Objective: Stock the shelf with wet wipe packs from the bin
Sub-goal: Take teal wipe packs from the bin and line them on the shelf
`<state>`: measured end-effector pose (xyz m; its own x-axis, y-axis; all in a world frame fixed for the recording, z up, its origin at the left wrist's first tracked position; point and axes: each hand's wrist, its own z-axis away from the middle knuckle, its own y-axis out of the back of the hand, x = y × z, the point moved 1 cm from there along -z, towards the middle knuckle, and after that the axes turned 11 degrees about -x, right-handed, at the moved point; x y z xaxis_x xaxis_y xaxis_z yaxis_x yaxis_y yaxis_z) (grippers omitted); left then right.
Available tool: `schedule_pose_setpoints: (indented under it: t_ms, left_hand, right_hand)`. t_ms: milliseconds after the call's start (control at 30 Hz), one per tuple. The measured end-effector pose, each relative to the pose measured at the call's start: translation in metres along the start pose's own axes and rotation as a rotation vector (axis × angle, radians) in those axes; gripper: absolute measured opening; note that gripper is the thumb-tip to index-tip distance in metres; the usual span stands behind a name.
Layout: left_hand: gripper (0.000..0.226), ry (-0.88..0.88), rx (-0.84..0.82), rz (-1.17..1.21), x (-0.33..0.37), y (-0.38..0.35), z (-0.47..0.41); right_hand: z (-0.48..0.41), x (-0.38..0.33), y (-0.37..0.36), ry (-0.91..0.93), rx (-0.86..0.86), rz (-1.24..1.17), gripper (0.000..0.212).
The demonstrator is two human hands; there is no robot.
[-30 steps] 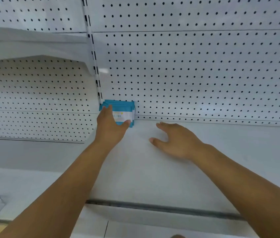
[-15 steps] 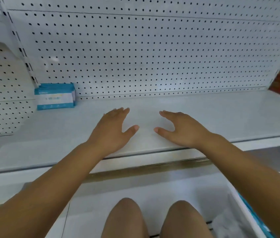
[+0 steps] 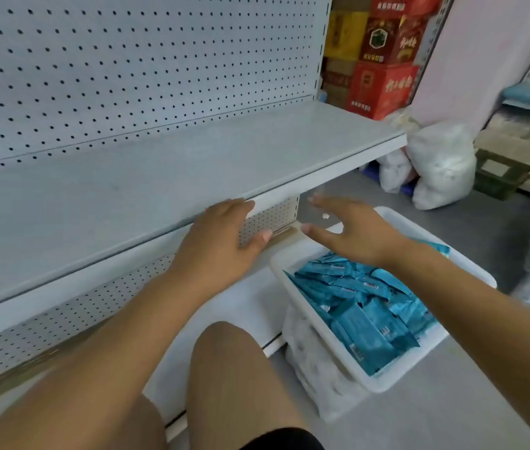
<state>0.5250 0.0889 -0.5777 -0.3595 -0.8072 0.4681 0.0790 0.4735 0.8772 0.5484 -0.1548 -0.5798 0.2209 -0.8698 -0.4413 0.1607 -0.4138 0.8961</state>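
Wet wipe packs (image 3: 364,316) fill the bin (image 3: 383,383); the visible shelf (image 3: 159,177) holds none, so most seems left. Left hand (image 3: 221,241), by the shelf's front edge, and right hand (image 3: 354,228) are spread, empty.

1. The shelf (image 3: 192,164) top is wide open from 9 to 1 o'clock.
2. The back wall (image 3: 127,76) with holes blocks the way at 11 o'clock.
3. The bin (image 3: 387,380) at 4 o'clock is open on top, with wet wipe packs (image 3: 364,306) loose inside.
4. The right hand (image 3: 354,232) hangs over the bin's far end.
5. A knee (image 3: 224,368) at 6 o'clock is just beside the bin.
6. White bags (image 3: 442,160) at 2 o'clock are well apart from the bin.
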Motion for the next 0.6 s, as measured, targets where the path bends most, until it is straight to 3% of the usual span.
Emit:
schedule_pose_setpoints:
  t_ms: [167,300,600]
  left_hand:
    - [0.053,-0.062,-0.13,0.052,0.03,-0.065,-0.018]
    - [0.051,0.015,-0.203,0.054,0.03,-0.111,-0.036]
    - [0.063,0.242,-0.218,0.16,-0.005,-0.186,-0.059]
  right_hand:
    - [0.038,0.074,-0.02,-0.171,-0.081,0.0,0.071]
    - [0.046,0.113,-0.043,-0.25,-0.178,-0.004,0.077]
    - [0.003,0.148,-0.092,-0.157,-0.181,0.031,0.08]
